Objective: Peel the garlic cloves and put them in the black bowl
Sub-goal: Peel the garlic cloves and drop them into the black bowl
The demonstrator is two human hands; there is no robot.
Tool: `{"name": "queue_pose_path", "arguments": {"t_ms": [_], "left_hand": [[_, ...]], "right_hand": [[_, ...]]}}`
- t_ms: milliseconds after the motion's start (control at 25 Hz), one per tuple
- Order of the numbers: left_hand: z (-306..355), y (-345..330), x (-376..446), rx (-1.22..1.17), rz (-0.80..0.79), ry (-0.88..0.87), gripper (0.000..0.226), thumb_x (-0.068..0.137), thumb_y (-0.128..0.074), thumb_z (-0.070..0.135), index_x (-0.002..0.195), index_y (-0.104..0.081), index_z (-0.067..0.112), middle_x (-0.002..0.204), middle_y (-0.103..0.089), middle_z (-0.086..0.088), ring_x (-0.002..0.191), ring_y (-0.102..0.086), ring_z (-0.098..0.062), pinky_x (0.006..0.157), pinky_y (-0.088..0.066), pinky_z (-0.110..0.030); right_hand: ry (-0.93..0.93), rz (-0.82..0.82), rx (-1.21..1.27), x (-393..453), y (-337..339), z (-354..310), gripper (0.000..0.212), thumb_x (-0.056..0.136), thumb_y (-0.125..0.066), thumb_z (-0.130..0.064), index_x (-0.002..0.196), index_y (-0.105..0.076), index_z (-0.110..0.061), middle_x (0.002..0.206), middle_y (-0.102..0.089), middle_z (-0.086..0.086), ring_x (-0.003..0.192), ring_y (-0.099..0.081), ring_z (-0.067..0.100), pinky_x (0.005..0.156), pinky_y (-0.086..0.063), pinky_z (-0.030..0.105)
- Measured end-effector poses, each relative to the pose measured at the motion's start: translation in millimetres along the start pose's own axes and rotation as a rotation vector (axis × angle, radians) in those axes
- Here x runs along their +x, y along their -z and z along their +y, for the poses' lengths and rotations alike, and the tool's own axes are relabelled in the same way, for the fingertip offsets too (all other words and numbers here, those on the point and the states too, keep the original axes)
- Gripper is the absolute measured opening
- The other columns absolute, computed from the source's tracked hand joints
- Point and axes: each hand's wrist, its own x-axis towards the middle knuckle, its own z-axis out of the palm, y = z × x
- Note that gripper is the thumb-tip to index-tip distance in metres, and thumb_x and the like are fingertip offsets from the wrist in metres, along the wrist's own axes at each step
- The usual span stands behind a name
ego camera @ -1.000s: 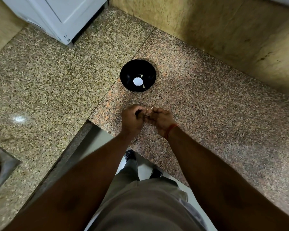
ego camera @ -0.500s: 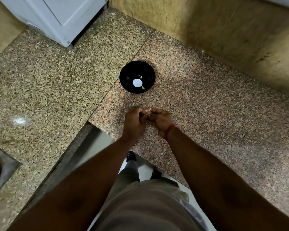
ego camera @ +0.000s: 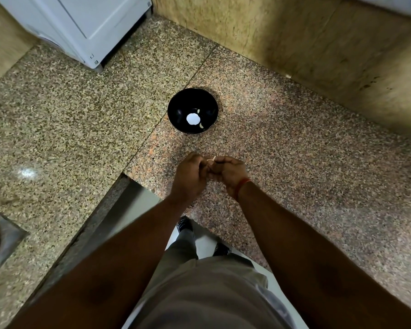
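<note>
Far at the left edge, the corner of a dull metal sink [ego camera: 0,236] is set into the speckled brown granite countertop [ego camera: 69,129]. Behind it, at the top left, stands a white box-shaped appliance [ego camera: 86,24], and a tan stone wall [ego camera: 306,43] runs along the back to the right. Near the middle of the counter sits the round glossy black bowl [ego camera: 176,110], with a bright white reflection at its bottom and two small pale peeled garlic cloves [ego camera: 201,126] lying beside that spot. Closer to the person, well apart from the bowl, the left hand [ego camera: 190,178] and the right hand [ego camera: 228,173] meet above the counter, fingertips touching. Both have their fingers curled and together pinch a small pale garlic clove [ego camera: 211,160], of which only a sliver with a thin bit of skin shows between them. A red thread band [ego camera: 243,184] circles the right wrist.
</note>
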Motion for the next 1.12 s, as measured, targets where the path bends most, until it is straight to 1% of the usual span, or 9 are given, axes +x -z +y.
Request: {"name": "queue_pose_path", "arguments": {"t_ms": [80, 200, 280, 360, 480, 600, 720, 960, 1120], "left_hand": [[0, 0, 2, -0.023, -0.005, 0.015, 0.016, 0.092, -0.069, 0.017, 0.080, -0.059, 0.012, 0.082, -0.054, -0.002, 0.071, -0.050, -0.015, 0.060, -0.041, -0.030], [-5, -1, 7, -0.112, 0.004, 0.030, 0.016, 0.084, -0.078, 0.010, 0.076, -0.064, 0.010, 0.077, -0.062, -0.004, 0.068, -0.059, -0.018, 0.060, -0.047, -0.031], [-7, -1, 7, -0.216, 0.014, 0.084, 0.014, 0.080, -0.082, 0.007, 0.076, -0.068, 0.008, 0.074, -0.067, -0.002, 0.064, -0.063, -0.014, 0.056, -0.048, -0.023], [-10, -2, 6, -0.266, 0.028, 0.095, 0.012, 0.079, -0.083, 0.005, 0.077, -0.071, 0.006, 0.072, -0.067, 0.003, 0.062, -0.062, -0.005, 0.057, -0.045, -0.014], [-12, -6, 5, -0.277, 0.048, 0.117, 0.011, 0.078, -0.084, 0.006, 0.078, -0.072, 0.006, 0.072, -0.067, 0.005, 0.063, -0.061, 0.002, 0.060, -0.043, -0.011], [-14, -11, 3, -0.352, 0.072, 0.196, 0.013, 0.081, -0.083, 0.017, 0.081, -0.074, 0.008, 0.074, -0.073, 0.002, 0.064, -0.067, -0.004, 0.061, -0.053, -0.020], [-15, -13, -1, -0.395, 0.111, 0.246, 0.017, 0.083, -0.083, 0.026, 0.084, -0.076, 0.010, 0.075, -0.075, 0.000, 0.066, -0.072, -0.017, 0.062, -0.059, -0.031], [-14, -24, 0, -0.395, 0.218, 0.287, 0.007, 0.083, -0.079, 0.017, 0.082, -0.077, 0.010, 0.076, -0.075, -0.001, 0.069, -0.072, -0.020, 0.064, -0.061, -0.042], [-12, -31, -1, -0.396, 0.240, 0.329, 0.005, 0.083, -0.076, 0.014, 0.082, -0.075, 0.009, 0.075, -0.073, 0.000, 0.067, -0.070, -0.017, 0.062, -0.061, -0.040]], "right_hand": [[-0.009, 0.004, -0.015, 0, 3, -3, 0.019, 0.082, -0.076, 0.009, 0.095, -0.067, -0.002, 0.099, -0.075, 0.019, 0.086, -0.073, 0.030, 0.086, -0.062, 0.047], [-0.002, -0.004, -0.021, -2, 6, -4, 0.021, 0.082, -0.076, 0.009, 0.100, -0.067, 0.001, 0.093, -0.075, 0.019, 0.079, -0.074, 0.027, 0.078, -0.064, 0.041], [0.000, -0.012, 0.001, -3, 6, -4, 0.024, 0.083, -0.075, 0.009, 0.105, -0.067, 0.005, 0.092, -0.075, 0.019, 0.076, -0.074, 0.025, 0.073, -0.064, 0.036], [0.010, -0.008, -0.008, -4, 5, -4, 0.027, 0.084, -0.075, 0.007, 0.110, -0.067, 0.008, 0.097, -0.075, 0.020, 0.078, -0.074, 0.024, 0.070, -0.064, 0.033], [0.036, 0.018, -0.025, -3, 2, 2, 0.029, 0.086, -0.076, 0.005, 0.113, -0.068, 0.008, 0.107, -0.073, 0.026, 0.085, -0.072, 0.028, 0.070, -0.063, 0.033], [0.037, 0.050, 0.010, -5, -3, 7, 0.031, 0.087, -0.075, 0.003, 0.116, -0.068, 0.006, 0.109, -0.074, 0.023, 0.088, -0.071, 0.028, 0.078, -0.062, 0.038], [0.027, 0.055, 0.077, -9, -5, 9, 0.030, 0.089, -0.072, 0.004, 0.118, -0.067, 0.005, 0.105, -0.075, 0.018, 0.084, -0.071, 0.023, 0.074, -0.062, 0.033], [0.023, 0.077, 0.147, -11, -11, 10, 0.016, 0.091, -0.070, 0.004, 0.106, -0.070, 0.000, 0.095, -0.076, 0.012, 0.081, -0.072, 0.021, 0.071, -0.061, 0.031], [0.043, 0.126, 0.140, -10, -14, 14, 0.014, 0.091, -0.069, 0.004, 0.101, -0.070, -0.005, 0.098, -0.076, 0.011, 0.085, -0.073, 0.021, 0.074, -0.063, 0.032]]}}
